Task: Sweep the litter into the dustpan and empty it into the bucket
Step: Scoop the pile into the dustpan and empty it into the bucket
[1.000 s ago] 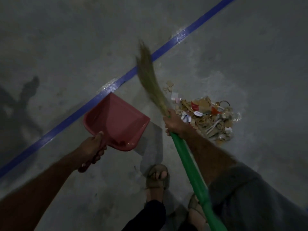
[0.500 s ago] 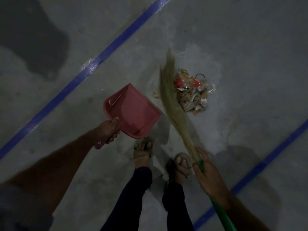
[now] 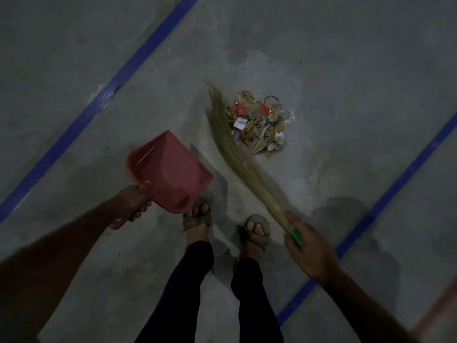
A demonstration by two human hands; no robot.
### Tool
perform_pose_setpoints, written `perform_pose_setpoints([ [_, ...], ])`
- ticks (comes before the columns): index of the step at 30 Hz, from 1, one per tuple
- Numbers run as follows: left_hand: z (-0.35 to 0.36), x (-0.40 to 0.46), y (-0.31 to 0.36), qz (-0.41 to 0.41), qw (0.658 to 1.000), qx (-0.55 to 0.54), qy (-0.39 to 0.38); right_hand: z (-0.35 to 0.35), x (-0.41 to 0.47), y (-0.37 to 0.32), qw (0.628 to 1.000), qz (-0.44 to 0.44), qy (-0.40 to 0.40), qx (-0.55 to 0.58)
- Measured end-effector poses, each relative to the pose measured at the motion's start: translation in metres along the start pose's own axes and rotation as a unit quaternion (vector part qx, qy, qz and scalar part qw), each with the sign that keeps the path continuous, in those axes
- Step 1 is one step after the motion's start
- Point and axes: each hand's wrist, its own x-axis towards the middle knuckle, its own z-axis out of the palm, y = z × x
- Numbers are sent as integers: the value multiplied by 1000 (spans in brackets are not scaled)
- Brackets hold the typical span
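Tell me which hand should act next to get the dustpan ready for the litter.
Left. The left hand already grips the dustpan, held off the floor beside the litter pile; the right hand holds the broom.

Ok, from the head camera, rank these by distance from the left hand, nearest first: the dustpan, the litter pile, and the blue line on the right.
1. Dustpan: held by the left hand at its handle.
2. Litter pile: on the floor, ahead and right, past the broom.
3. Right blue line: farthest, beyond the right hand.
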Motion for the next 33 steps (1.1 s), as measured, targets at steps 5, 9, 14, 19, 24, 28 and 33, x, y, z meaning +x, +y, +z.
perform_pose_setpoints([
  [5, 7, 9, 8, -5, 999, 34, 4, -23, -38, 13, 997, 40, 65, -9],
  [9, 12, 28, 18, 7, 998, 55, -2, -26, -16, 15, 991, 60, 109, -53],
  [14, 17, 73, 40, 33, 997, 71, 5, -20, 37, 23, 986, 54, 156, -25],
  [19, 9, 117, 76, 51, 988, 143, 29, -10, 81, 56, 980, 98, 172, -12],
  [24, -2, 145, 112, 48, 976, 212, 26, -6, 114, 100, 983, 120, 130, -44],
  [28, 21, 166, 136, 59, 969, 238, 18, 0, 124, 122, 991, 84, 85, -57],
  [33, 70, 175, 155, 96, 969, 228, -8, 1, 134, 124, 996, -12, 64, -62],
])
